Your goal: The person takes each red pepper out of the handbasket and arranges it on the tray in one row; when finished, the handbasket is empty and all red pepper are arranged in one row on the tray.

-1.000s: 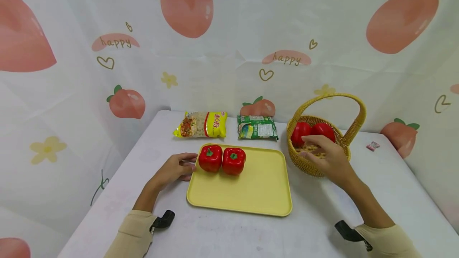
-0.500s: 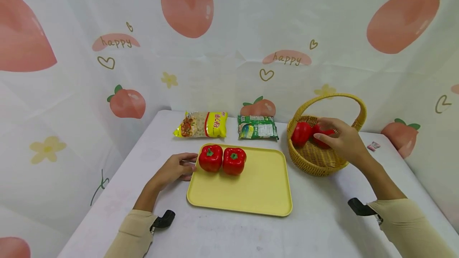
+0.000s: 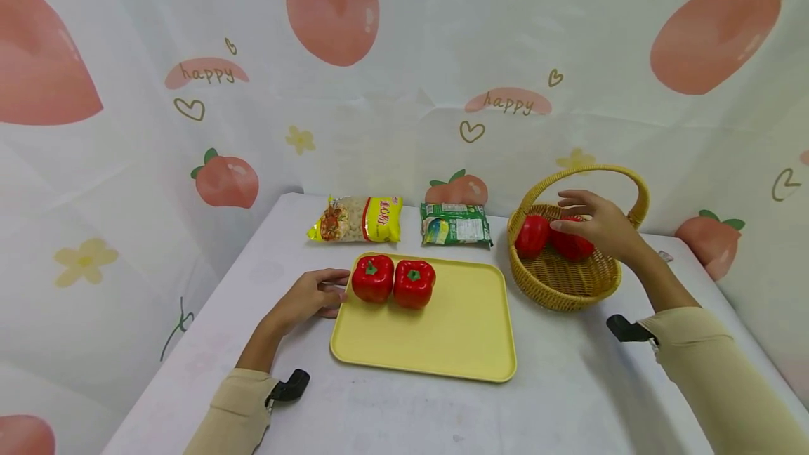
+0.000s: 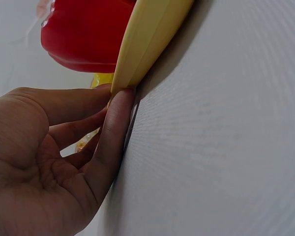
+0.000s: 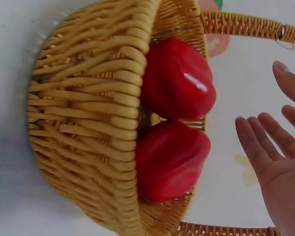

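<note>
My left hand [image 3: 308, 298] pinches the left rim of a yellow tray [image 3: 442, 343], with the thumb and a finger on its edge in the left wrist view. Two red bell peppers with green stems, a left one [image 3: 373, 279] and a right one [image 3: 413, 285], sit side by side at the tray's back left. A wicker basket [image 3: 559, 300] with a tall handle stands right of the tray. Inside it lie two more red peppers, one left [image 3: 532, 237] and one right [image 3: 571, 244]. Above the right one hovers my right hand [image 3: 603, 225], fingers extended and holding nothing; the right wrist view [image 5: 280, 172] shows a gap between.
Behind the tray lie a yellow pasta bag [image 3: 357, 220] and a green packet [image 3: 455, 224]. A tiny pink wrapper [image 3: 666, 256] is partly hidden by the right arm. A printed cloth [image 3: 392, 125] hangs behind the white table [image 3: 404, 413].
My right hand moved right and back to the right pepper in the basket, then lifted slightly off it. That pepper now shows more. The left hand and tray stay put.
</note>
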The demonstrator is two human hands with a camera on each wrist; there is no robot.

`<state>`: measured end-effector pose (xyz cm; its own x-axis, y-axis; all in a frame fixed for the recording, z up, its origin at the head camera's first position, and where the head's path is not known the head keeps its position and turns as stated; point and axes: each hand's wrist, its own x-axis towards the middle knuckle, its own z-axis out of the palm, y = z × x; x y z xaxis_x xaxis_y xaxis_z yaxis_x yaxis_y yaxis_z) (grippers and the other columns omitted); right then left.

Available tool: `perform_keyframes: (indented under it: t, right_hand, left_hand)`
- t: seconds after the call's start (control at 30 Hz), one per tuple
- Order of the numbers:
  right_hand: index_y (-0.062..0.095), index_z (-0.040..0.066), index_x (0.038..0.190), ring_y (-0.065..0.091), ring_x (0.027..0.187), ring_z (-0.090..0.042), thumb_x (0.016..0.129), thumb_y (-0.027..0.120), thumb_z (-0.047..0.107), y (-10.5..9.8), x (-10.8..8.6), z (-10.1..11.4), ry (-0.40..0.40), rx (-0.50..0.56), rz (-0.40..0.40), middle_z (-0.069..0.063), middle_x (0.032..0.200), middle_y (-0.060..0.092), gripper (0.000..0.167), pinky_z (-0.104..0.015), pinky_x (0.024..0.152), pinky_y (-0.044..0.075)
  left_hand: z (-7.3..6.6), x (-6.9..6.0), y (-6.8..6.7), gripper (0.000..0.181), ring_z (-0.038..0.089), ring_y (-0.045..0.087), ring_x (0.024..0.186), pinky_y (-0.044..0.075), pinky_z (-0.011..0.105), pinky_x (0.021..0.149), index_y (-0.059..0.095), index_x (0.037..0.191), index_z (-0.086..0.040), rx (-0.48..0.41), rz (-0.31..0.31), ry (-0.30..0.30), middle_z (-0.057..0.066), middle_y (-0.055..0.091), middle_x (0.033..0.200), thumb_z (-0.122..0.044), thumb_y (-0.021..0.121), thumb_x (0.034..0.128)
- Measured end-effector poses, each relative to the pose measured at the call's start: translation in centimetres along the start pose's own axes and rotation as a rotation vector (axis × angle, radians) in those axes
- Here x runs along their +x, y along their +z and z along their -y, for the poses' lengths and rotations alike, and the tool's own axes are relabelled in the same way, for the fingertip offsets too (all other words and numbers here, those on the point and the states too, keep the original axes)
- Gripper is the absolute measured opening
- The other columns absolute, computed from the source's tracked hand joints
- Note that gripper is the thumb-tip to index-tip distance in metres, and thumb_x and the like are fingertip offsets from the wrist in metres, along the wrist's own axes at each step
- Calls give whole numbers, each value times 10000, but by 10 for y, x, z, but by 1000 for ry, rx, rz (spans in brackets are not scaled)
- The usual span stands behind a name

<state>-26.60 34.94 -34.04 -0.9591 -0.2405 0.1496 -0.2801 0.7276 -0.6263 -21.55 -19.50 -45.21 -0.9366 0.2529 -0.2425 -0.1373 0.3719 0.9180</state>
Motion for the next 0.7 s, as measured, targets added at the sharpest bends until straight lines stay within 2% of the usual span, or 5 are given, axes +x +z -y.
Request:
perform_keyframes:
  t: [0.03,0.13,0.5,0.7]
  right_hand:
    - [447,28,1569,570,1330,-503,998,739,328,-1,2,0,9,8,14,-284,1498,555,708,-690,1032,524]
    - [428,19,1577,550,1358,-501,993,743,346,-3,10,-2,38,20,50,-289,1514,539,740,-719,1067,483]
    - [365,20,1604,463,1435,-527,980,764,355,-3,27,-10,120,71,178,-307,1591,441,813,-701,1138,433]
    - [353,13,1616,451,1451,-522,980,774,340,-1,33,-13,153,120,194,-306,1600,431,831,-685,1152,428]
  left_hand:
    - [0,0,0,562,209,695,1110,666,338,815,541,1514,7,-1,1,1,197,680,1337,-99,713,989]
    - [1,1,-1,560,207,695,1115,666,338,817,541,1513,12,-6,4,6,201,673,1356,-97,710,991]
    - [1,2,0,548,201,698,1104,666,341,821,545,1509,12,-9,-1,0,199,682,1340,-85,704,994]
    - [1,1,0,555,197,696,1111,665,335,821,540,1514,15,-13,-1,0,206,663,1380,-80,702,991]
